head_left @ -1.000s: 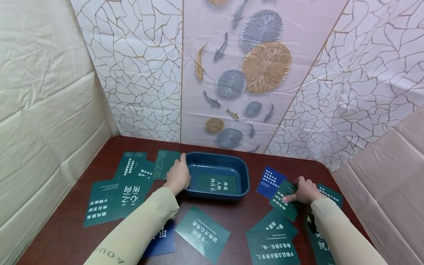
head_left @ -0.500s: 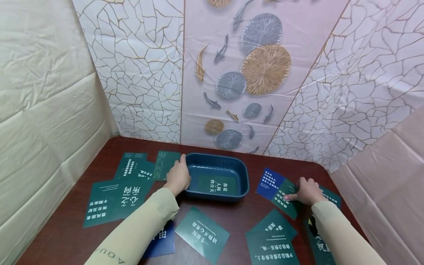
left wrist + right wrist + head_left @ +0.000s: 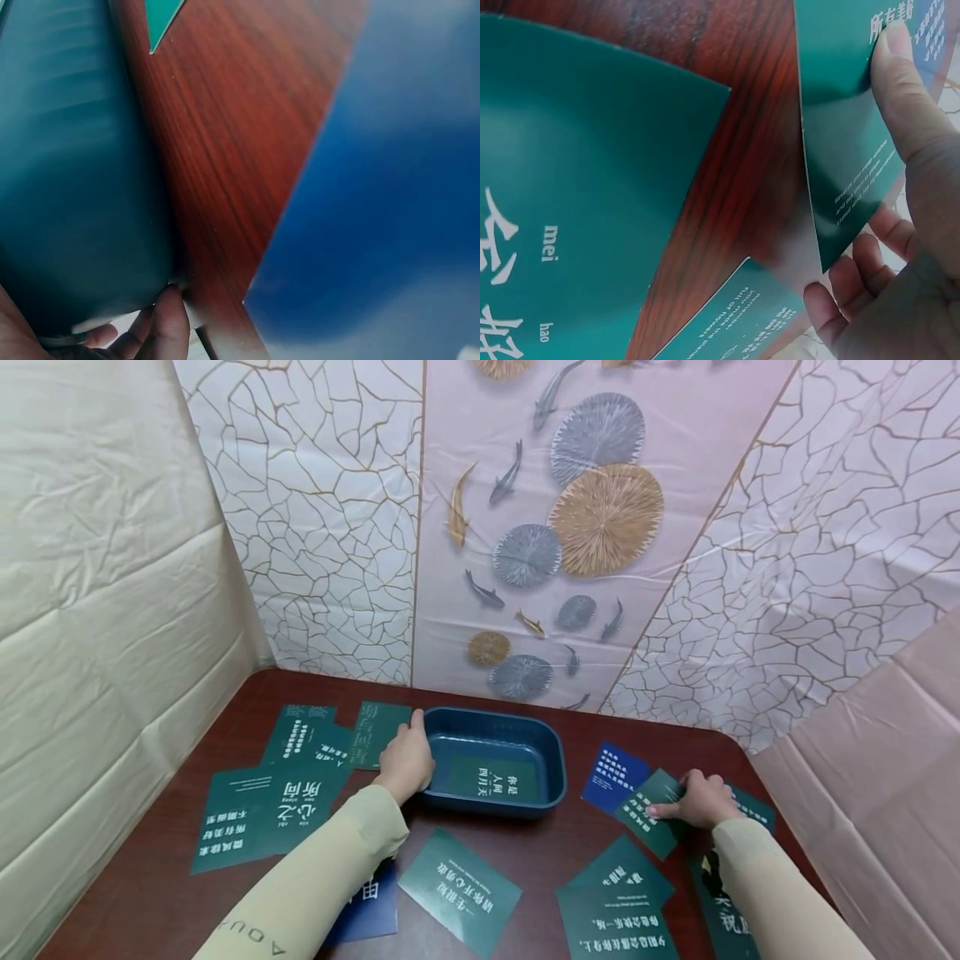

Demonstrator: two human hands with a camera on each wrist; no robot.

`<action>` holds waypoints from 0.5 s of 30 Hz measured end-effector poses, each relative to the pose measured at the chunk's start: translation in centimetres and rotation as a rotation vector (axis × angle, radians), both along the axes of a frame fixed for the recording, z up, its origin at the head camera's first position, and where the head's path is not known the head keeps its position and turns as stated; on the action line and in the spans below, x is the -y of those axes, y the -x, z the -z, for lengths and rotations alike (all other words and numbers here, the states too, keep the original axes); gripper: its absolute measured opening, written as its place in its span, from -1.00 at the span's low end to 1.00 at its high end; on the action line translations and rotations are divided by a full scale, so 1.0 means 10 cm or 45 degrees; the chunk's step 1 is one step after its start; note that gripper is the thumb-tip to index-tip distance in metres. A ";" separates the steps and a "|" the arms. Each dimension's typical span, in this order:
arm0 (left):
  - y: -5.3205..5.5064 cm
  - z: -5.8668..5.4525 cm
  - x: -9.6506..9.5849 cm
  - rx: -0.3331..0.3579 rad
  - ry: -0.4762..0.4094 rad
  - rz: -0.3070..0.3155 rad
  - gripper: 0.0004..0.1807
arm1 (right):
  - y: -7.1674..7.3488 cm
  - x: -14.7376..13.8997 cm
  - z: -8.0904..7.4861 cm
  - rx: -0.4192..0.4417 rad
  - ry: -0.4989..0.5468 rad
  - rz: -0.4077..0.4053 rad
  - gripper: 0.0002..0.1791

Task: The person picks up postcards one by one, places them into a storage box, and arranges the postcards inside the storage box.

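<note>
A dark blue rectangular tray [image 3: 555,752] stands near the back of the table, with a green lettered card [image 3: 495,778] lying inside. My left hand [image 3: 405,762] grips its left end; the left wrist view shows fingertips [image 3: 171,322] curled at the tray's lower corner. Over on the right, my right hand [image 3: 701,800] holds a green card [image 3: 847,135], thumb across its printed face and fingers at its edge. That card is partly lifted and bowed in the right wrist view. A blue card [image 3: 613,777] lies just beyond it.
Green cards [image 3: 240,818] overlap at the left, and another green card [image 3: 380,727] lies beside the tray. Nearer are a blue card [image 3: 371,906], a single green card [image 3: 460,889] and overlapping green cards [image 3: 618,922]. More cards [image 3: 727,910] lie under the right forearm. Draped cloth [image 3: 337,527] rises behind.
My right hand and the green card it holds have shifted slightly right and nearer. My left hand stays on the tray, which has not moved.
</note>
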State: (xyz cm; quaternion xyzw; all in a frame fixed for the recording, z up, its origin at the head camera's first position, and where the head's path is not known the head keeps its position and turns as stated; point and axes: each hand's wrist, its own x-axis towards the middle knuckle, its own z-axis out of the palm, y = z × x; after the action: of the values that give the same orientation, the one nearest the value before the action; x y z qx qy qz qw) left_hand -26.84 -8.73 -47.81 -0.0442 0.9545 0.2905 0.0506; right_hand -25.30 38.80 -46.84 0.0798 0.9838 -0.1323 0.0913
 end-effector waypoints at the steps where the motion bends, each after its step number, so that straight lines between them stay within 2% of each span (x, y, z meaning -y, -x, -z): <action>1: 0.00 0.00 0.00 -0.002 0.003 0.000 -0.12 | 0.00 0.00 -0.01 -0.017 -0.009 -0.002 0.21; 5: 0.00 0.00 0.00 -0.003 0.006 -0.001 -0.12 | -0.01 0.01 -0.07 -0.065 0.018 -0.035 0.11; 8: 0.01 0.00 0.00 -0.003 -0.002 0.007 -0.11 | 0.00 -0.03 -0.17 -0.037 0.067 -0.045 0.01; 11: 0.01 0.00 0.00 -0.003 -0.004 0.010 -0.12 | 0.00 -0.08 -0.30 -0.009 0.099 -0.076 -0.15; 15: 0.01 0.01 0.00 0.002 -0.001 0.006 -0.12 | -0.03 -0.13 -0.49 -0.023 0.157 -0.151 -0.43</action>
State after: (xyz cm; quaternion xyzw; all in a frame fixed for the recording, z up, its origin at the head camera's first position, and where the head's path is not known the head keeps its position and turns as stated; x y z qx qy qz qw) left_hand -26.99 -8.74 -47.86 -0.0421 0.9545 0.2907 0.0522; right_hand -25.02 40.12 -41.93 0.0143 0.9775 -0.1877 0.0948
